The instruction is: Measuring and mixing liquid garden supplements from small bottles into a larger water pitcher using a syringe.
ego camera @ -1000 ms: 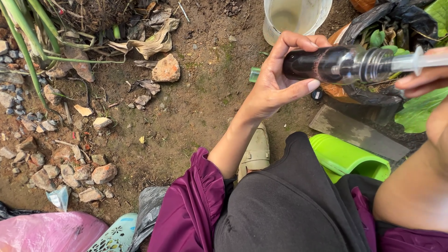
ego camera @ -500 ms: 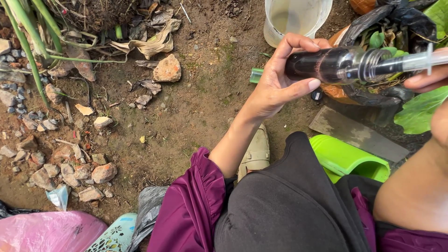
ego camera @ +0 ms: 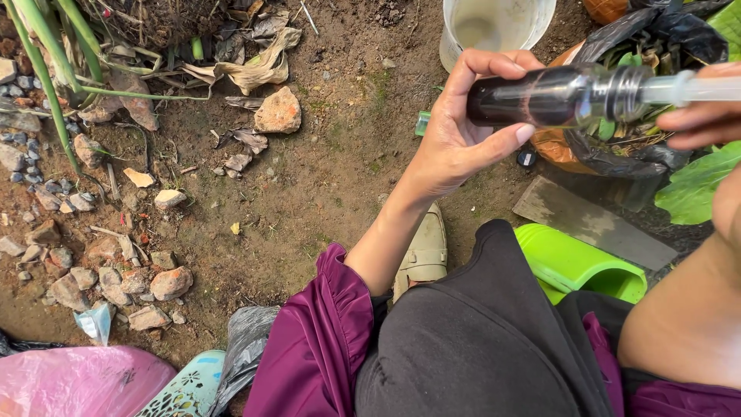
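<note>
— Since the earlier frame, what has shifted?

— Slightly higher now sits the dark bottle [ego camera: 532, 96], and the syringe [ego camera: 679, 87] has pushed further into its neck; its flange, clear a moment ago, is now hidden behind my right fingers.

— Start close. What lies nearest?

— At the bottom of the frame I see a black-clad knee [ego camera: 478, 340] and a purple sleeve [ego camera: 316, 340]. Bottom left holds a pink bag [ego camera: 77, 382] beside a patterned teal sandal [ego camera: 189, 390]. Just above the knee pokes a beige shoe [ego camera: 423, 251], and to its right lies a bright green pot [ego camera: 575, 266] on its side.

— And the hands?

— My left hand [ego camera: 455, 139] is in the upper middle, thumb and fingers wrapped around the bottle, gripping it sideways with the neck pointing right. My right hand [ego camera: 702, 116], at the right edge, has its fingers closed on the syringe barrel, whose tip enters the bottle's mouth.

— Further out?

— Below the bottle lies a grey flat board [ego camera: 590, 220] on the soil, with a black plastic bag [ego camera: 656, 38] of leaves behind it. At the top edge stands a white bucket [ego camera: 494, 27] holding cloudy liquid. Left of it, a reddish rock [ego camera: 278, 112] rests on bare dirt, and green stalks [ego camera: 42, 69] cross the upper left corner above scattered stones [ego camera: 116, 282].
</note>
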